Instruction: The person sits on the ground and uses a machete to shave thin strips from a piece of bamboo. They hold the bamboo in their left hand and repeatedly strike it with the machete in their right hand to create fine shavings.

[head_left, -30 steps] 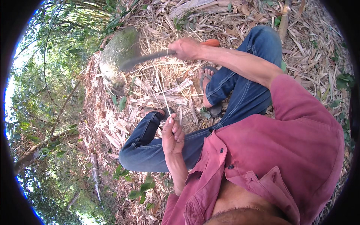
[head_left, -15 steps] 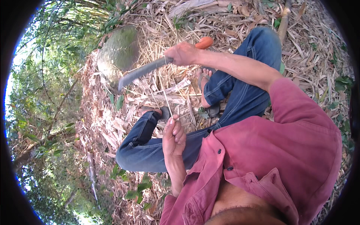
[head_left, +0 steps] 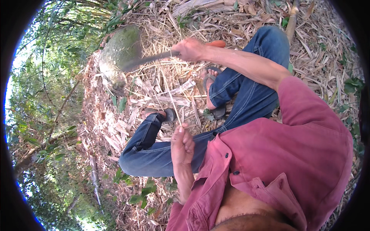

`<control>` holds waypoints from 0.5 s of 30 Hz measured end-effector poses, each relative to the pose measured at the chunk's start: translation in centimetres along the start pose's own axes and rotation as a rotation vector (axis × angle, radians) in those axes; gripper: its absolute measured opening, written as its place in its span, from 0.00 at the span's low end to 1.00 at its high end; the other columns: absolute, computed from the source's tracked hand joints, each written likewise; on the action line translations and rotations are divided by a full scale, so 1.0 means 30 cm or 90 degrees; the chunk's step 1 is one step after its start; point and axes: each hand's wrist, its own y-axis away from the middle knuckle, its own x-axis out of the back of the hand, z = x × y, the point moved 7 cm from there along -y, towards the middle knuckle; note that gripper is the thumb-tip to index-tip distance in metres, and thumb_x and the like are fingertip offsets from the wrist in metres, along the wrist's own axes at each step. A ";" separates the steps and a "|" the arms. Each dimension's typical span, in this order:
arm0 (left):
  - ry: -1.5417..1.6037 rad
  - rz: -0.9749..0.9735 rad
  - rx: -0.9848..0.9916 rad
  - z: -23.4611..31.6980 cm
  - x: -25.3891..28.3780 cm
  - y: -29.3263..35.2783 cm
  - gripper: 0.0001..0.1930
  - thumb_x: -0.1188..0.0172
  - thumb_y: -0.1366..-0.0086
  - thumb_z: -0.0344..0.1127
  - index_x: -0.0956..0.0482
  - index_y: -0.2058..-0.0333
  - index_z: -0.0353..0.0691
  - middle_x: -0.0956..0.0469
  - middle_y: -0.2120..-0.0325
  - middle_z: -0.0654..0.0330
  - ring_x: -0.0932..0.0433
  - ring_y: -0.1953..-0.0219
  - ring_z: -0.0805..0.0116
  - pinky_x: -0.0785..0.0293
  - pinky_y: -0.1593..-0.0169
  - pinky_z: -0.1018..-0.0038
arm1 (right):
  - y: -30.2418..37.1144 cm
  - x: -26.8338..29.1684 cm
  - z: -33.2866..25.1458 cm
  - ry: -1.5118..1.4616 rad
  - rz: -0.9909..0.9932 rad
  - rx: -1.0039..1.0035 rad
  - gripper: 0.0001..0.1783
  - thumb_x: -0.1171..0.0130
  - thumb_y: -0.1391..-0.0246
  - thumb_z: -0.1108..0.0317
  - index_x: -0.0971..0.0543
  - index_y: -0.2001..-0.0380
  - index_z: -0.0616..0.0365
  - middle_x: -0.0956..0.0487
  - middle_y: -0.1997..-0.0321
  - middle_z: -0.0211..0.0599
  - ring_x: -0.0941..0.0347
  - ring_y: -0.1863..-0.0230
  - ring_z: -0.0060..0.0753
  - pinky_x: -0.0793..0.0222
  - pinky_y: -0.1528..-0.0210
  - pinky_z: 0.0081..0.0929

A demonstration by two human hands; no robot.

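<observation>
My right hand [head_left: 189, 49] is closed round a machete [head_left: 150, 59] with a long dark blade. Its orange handle end [head_left: 216, 44] sticks out behind the fist. The blade reaches left toward a mossy stone [head_left: 122, 48], its tip blurred by motion. Lower down, my left hand [head_left: 182, 145] pinches the near end of a thin pale strip [head_left: 173, 101], perhaps split bamboo, between thumb and fingers. From there the strip slants up and away over the littered ground, below the blade and apart from it.
My legs in blue jeans [head_left: 146, 159] are bent around the work spot, with sandalled feet [head_left: 165, 114] close by. Dry leaves and pale shavings [head_left: 185, 90] cover the ground. A pole [head_left: 293, 21] lies at the upper right. Green undergrowth [head_left: 42, 115] fills the left.
The machete has turned flatter and its blade now shows edge-on, the tip raised toward the stone. My left hand has moved slightly down and right with the strip.
</observation>
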 end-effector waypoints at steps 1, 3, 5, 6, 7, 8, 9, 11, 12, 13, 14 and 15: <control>-0.061 0.052 -0.047 0.014 0.020 -0.007 0.08 0.53 0.32 0.36 0.28 0.61 0.41 0.45 0.86 0.74 0.51 0.88 0.86 0.55 0.87 0.87 | 0.026 -0.001 -0.057 0.008 0.021 0.044 0.07 0.51 0.50 0.66 0.25 0.76 0.53 0.28 0.83 0.31 0.30 0.83 0.27 0.31 0.83 0.28; -0.118 0.075 -0.119 0.034 0.034 -0.028 0.09 0.52 0.32 0.37 0.28 0.62 0.39 0.45 0.86 0.74 0.50 0.88 0.87 0.55 0.87 0.87 | 0.064 -0.009 -0.131 0.027 0.085 0.166 0.07 0.51 0.50 0.65 0.26 0.77 0.51 0.28 0.83 0.32 0.30 0.82 0.26 0.31 0.82 0.28; -0.171 0.106 -0.162 0.052 0.044 -0.022 0.09 0.52 0.32 0.38 0.27 0.62 0.39 0.45 0.87 0.74 0.50 0.88 0.87 0.55 0.86 0.86 | 0.045 -0.026 -0.100 -0.018 0.054 0.109 0.07 0.51 0.49 0.66 0.26 0.77 0.51 0.28 0.83 0.31 0.31 0.83 0.26 0.33 0.83 0.28; -0.189 0.122 -0.176 0.054 0.048 -0.012 0.10 0.52 0.32 0.38 0.27 0.62 0.39 0.45 0.87 0.74 0.50 0.88 0.87 0.55 0.86 0.86 | 0.032 -0.033 -0.082 -0.040 0.038 0.081 0.07 0.51 0.49 0.66 0.26 0.77 0.51 0.28 0.83 0.31 0.31 0.83 0.26 0.33 0.84 0.28; -0.206 0.137 -0.192 0.057 0.050 -0.006 0.10 0.52 0.32 0.38 0.27 0.62 0.39 0.45 0.87 0.74 0.50 0.88 0.87 0.55 0.86 0.86 | 0.013 -0.027 -0.043 -0.005 -0.037 -0.015 0.07 0.51 0.50 0.66 0.25 0.77 0.51 0.29 0.84 0.31 0.32 0.84 0.26 0.35 0.85 0.27; -0.219 0.144 -0.196 0.052 0.053 -0.003 0.10 0.52 0.32 0.38 0.27 0.62 0.39 0.44 0.87 0.74 0.50 0.88 0.87 0.56 0.86 0.86 | 0.009 -0.011 -0.036 0.014 -0.024 -0.008 0.07 0.51 0.50 0.66 0.25 0.77 0.51 0.29 0.84 0.31 0.32 0.84 0.27 0.35 0.85 0.28; -0.231 0.150 -0.199 0.045 0.060 -0.001 0.10 0.52 0.32 0.38 0.27 0.62 0.38 0.44 0.87 0.74 0.50 0.88 0.87 0.56 0.86 0.86 | 0.010 0.001 -0.027 0.032 -0.011 -0.002 0.07 0.51 0.50 0.66 0.24 0.77 0.51 0.29 0.84 0.32 0.32 0.84 0.27 0.35 0.86 0.28; -0.253 0.177 -0.215 0.029 0.077 0.001 0.10 0.52 0.32 0.38 0.27 0.62 0.38 0.42 0.87 0.74 0.49 0.87 0.88 0.57 0.85 0.86 | 0.026 0.016 -0.048 0.001 -0.086 -0.019 0.08 0.50 0.51 0.66 0.23 0.75 0.54 0.28 0.83 0.34 0.30 0.83 0.31 0.32 0.83 0.32; -0.267 0.187 -0.234 0.033 0.073 -0.001 0.10 0.52 0.32 0.38 0.26 0.62 0.38 0.43 0.86 0.75 0.49 0.87 0.88 0.57 0.85 0.86 | 0.030 0.033 -0.081 0.013 -0.024 0.054 0.08 0.50 0.51 0.65 0.23 0.75 0.55 0.28 0.83 0.34 0.29 0.83 0.32 0.31 0.82 0.33; -0.284 0.197 -0.250 0.038 0.073 0.000 0.10 0.52 0.32 0.38 0.26 0.63 0.37 0.43 0.86 0.75 0.49 0.87 0.88 0.57 0.84 0.86 | 0.047 0.050 -0.116 0.021 0.037 0.125 0.08 0.49 0.51 0.65 0.23 0.75 0.55 0.27 0.84 0.35 0.29 0.83 0.34 0.30 0.81 0.34; -0.301 0.207 -0.266 0.042 0.072 0.002 0.10 0.52 0.32 0.37 0.26 0.63 0.37 0.43 0.86 0.75 0.49 0.86 0.88 0.57 0.84 0.86 | 0.066 0.069 -0.152 0.029 0.098 0.195 0.08 0.49 0.51 0.65 0.23 0.75 0.56 0.27 0.84 0.35 0.28 0.83 0.35 0.29 0.80 0.34; -0.301 0.206 -0.270 0.040 0.068 0.001 0.10 0.53 0.31 0.37 0.26 0.63 0.37 0.43 0.86 0.76 0.49 0.86 0.88 0.57 0.84 0.86 | 0.049 0.040 -0.124 0.038 -0.003 0.107 0.08 0.49 0.52 0.66 0.23 0.75 0.56 0.26 0.84 0.35 0.28 0.82 0.35 0.27 0.75 0.35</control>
